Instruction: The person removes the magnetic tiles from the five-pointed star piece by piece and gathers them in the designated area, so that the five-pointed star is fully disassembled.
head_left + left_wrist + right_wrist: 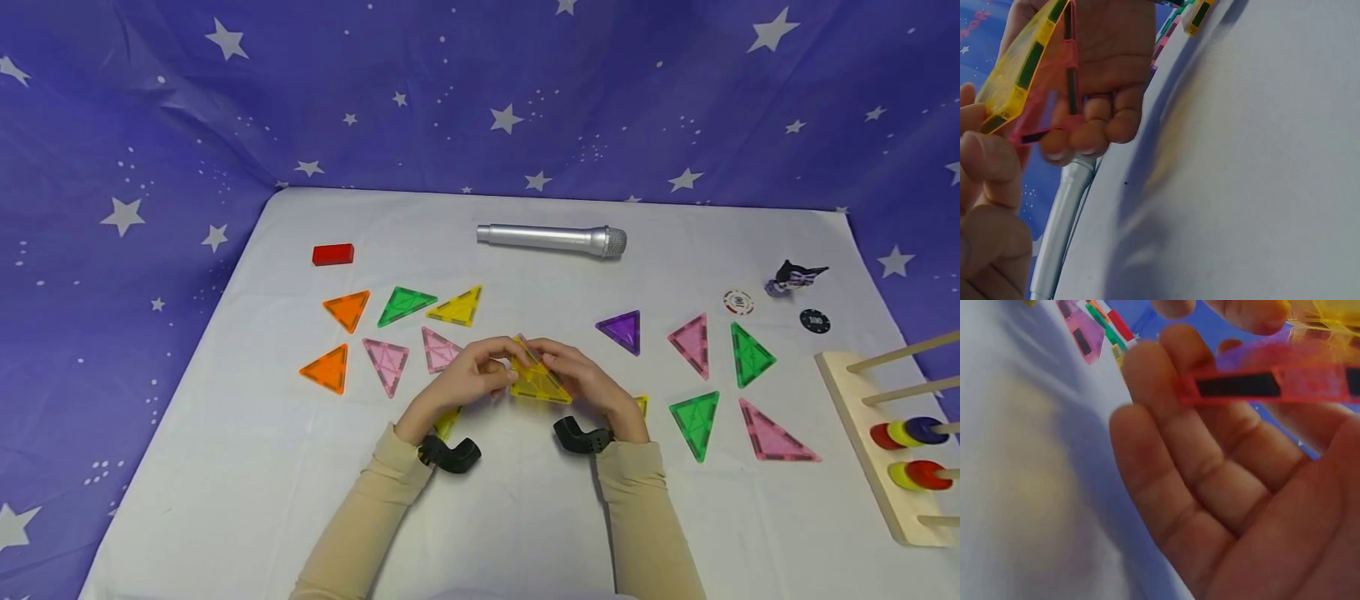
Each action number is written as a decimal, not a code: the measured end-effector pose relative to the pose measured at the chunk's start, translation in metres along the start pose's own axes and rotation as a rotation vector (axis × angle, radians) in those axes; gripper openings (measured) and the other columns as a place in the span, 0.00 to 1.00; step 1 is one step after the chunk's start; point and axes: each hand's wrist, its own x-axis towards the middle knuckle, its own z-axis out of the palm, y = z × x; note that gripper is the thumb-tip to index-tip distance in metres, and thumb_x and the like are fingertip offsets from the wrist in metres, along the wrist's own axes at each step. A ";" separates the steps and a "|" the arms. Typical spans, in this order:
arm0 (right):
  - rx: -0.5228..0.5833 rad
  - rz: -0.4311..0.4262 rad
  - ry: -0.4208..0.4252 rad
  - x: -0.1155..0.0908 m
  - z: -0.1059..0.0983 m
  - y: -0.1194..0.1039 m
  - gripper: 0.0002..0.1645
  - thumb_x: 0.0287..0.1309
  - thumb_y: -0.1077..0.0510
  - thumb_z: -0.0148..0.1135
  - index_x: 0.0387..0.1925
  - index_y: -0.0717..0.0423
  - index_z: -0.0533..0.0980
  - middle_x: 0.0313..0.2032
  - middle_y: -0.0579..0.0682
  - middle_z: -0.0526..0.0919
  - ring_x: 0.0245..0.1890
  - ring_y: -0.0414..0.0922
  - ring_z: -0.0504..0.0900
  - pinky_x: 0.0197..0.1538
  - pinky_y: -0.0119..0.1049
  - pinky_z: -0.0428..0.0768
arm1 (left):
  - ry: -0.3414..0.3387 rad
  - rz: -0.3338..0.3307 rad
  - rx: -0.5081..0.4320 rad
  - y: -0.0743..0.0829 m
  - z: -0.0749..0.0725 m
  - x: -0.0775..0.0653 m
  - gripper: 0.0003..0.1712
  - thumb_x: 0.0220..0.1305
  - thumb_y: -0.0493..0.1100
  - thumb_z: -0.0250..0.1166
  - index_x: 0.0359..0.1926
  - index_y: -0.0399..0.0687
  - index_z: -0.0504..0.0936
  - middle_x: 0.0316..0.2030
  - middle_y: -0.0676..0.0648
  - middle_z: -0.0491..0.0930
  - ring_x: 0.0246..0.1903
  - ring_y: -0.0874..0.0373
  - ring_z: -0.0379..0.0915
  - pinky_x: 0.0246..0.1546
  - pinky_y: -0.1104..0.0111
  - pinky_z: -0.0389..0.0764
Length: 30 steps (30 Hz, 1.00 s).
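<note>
Above the table, my left hand [474, 373] pinches a yellow triangular magnetic tile [538, 388] by one corner, as the left wrist view shows. A pink triangular magnetic tile [1072, 53] lies against the fingers of my right hand [592, 382], which curl at its edge. The two tiles meet along one side at an angle, the yellow one facing the head camera. Beneath my left wrist a yellow tile [447, 422] is partly covered. Another yellow tile [642, 403] peeks out beside my right wrist.
Orange [327, 369], green [406, 305] and pink tiles [387, 364] lie on the left; purple [624, 330], green and pink ones on the right. Behind them are a silver microphone [543, 237] and a red block [333, 254]. Poker chips [738, 302], a small figure [789, 279] and a wooden ring rack [862, 450] stand right.
</note>
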 end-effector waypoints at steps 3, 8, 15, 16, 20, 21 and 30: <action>-0.024 -0.004 0.037 -0.001 -0.002 0.000 0.24 0.64 0.56 0.42 0.59 0.60 0.63 0.47 0.58 0.72 0.41 0.46 0.72 0.51 0.42 0.63 | 0.022 -0.032 0.018 0.002 -0.003 -0.004 0.11 0.58 0.24 0.51 0.42 0.28 0.72 0.38 0.36 0.74 0.15 0.39 0.58 0.18 0.55 0.64; -0.059 -0.049 0.085 -0.004 -0.009 0.002 0.26 0.58 0.66 0.53 0.59 0.62 0.62 0.38 0.59 0.71 0.33 0.47 0.73 0.38 0.35 0.71 | 0.052 -0.090 0.025 0.005 -0.007 -0.010 0.14 0.59 0.26 0.51 0.47 0.27 0.71 0.40 0.34 0.74 0.19 0.32 0.56 0.19 0.56 0.65; 0.008 -0.137 0.030 -0.005 -0.012 0.005 0.18 0.57 0.71 0.53 0.50 0.67 0.66 0.33 0.62 0.68 0.24 0.51 0.70 0.28 0.38 0.74 | 0.080 -0.101 -0.025 -0.026 -0.014 -0.014 0.16 0.60 0.31 0.56 0.50 0.35 0.70 0.43 0.41 0.73 0.16 0.46 0.61 0.20 0.66 0.67; 0.012 -0.136 0.030 -0.004 -0.011 0.004 0.17 0.57 0.71 0.53 0.49 0.67 0.67 0.34 0.62 0.69 0.25 0.51 0.70 0.29 0.38 0.75 | 0.082 -0.105 -0.028 -0.025 -0.013 -0.015 0.17 0.60 0.31 0.57 0.51 0.34 0.69 0.39 0.40 0.74 0.15 0.49 0.61 0.19 0.67 0.67; -0.027 -0.124 0.052 -0.003 -0.008 0.002 0.16 0.56 0.69 0.56 0.47 0.66 0.69 0.34 0.58 0.72 0.27 0.47 0.71 0.30 0.35 0.73 | 0.085 -0.104 0.006 -0.014 -0.012 -0.018 0.21 0.55 0.27 0.60 0.51 0.30 0.66 0.22 0.42 0.70 0.13 0.58 0.57 0.18 0.72 0.64; -0.032 -0.115 0.058 -0.002 -0.007 0.002 0.15 0.55 0.69 0.57 0.46 0.66 0.70 0.34 0.58 0.72 0.28 0.45 0.71 0.30 0.34 0.73 | 0.087 -0.104 0.024 -0.011 -0.012 -0.020 0.22 0.55 0.26 0.60 0.51 0.29 0.66 0.18 0.43 0.68 0.13 0.60 0.56 0.17 0.73 0.63; 0.020 -0.171 0.111 -0.008 -0.009 -0.002 0.14 0.53 0.71 0.58 0.43 0.69 0.70 0.35 0.56 0.74 0.28 0.41 0.73 0.31 0.34 0.74 | 0.131 -0.155 0.004 0.003 -0.016 -0.031 0.23 0.54 0.25 0.60 0.52 0.29 0.65 0.26 0.45 0.71 0.17 0.58 0.63 0.20 0.71 0.68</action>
